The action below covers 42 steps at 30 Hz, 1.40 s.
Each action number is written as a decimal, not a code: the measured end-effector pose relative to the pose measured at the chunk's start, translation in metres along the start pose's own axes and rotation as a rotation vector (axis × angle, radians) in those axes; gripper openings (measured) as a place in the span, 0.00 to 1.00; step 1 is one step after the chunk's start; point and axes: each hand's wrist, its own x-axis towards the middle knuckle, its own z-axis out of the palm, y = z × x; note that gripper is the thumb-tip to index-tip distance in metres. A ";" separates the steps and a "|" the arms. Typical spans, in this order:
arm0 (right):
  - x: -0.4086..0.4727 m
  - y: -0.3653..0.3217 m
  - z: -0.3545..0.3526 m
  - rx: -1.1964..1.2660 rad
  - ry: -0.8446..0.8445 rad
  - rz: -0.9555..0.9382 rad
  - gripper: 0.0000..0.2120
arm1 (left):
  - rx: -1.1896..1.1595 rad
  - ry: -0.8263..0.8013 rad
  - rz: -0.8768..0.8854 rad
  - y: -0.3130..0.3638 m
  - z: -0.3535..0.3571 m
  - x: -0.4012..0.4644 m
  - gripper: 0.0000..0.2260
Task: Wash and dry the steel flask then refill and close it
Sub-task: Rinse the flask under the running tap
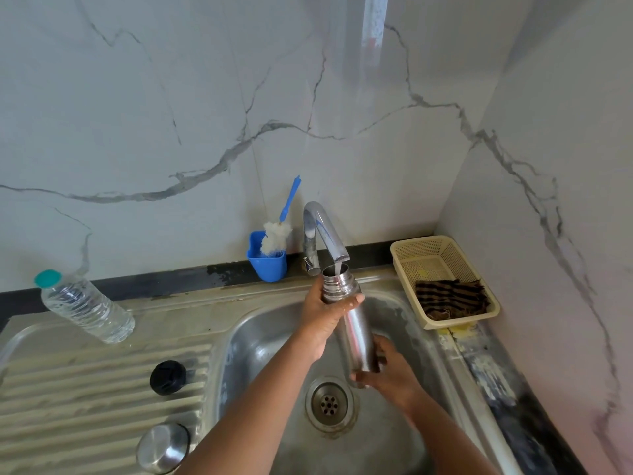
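Note:
The steel flask (354, 323) is held tilted over the sink basin (267, 341), its open threaded mouth right under the tap (325, 231). A thin stream of water runs into the mouth. My left hand (325, 320) grips the flask's neck. My right hand (390, 371) holds its base from below. The black inner stopper (168, 377) and the steel cap (162, 447) lie on the ribbed drainboard at the left.
A blue holder (269, 264) with a white bottle brush (277, 236) stands behind the sink. A plastic water bottle (85, 308) lies at the left. A cream basket (442, 269) with a striped cloth (450, 298) sits at the right. The drain (329, 403) is below the flask.

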 end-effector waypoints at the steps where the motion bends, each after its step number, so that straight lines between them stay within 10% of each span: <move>1: 0.001 -0.007 0.001 -0.072 0.016 -0.018 0.40 | 0.024 -0.001 0.014 0.001 0.000 -0.001 0.26; 21: 0.025 -0.101 -0.008 -0.187 0.157 -0.315 0.33 | 0.135 -0.072 0.031 0.021 -0.019 -0.014 0.45; 36: 0.020 -0.109 -0.007 -0.215 -0.082 -0.239 0.34 | 0.104 -0.062 0.062 0.027 -0.028 -0.023 0.28; 42: 0.017 -0.108 -0.002 -0.306 0.110 -0.281 0.35 | 0.101 -0.063 0.074 0.028 -0.028 -0.024 0.31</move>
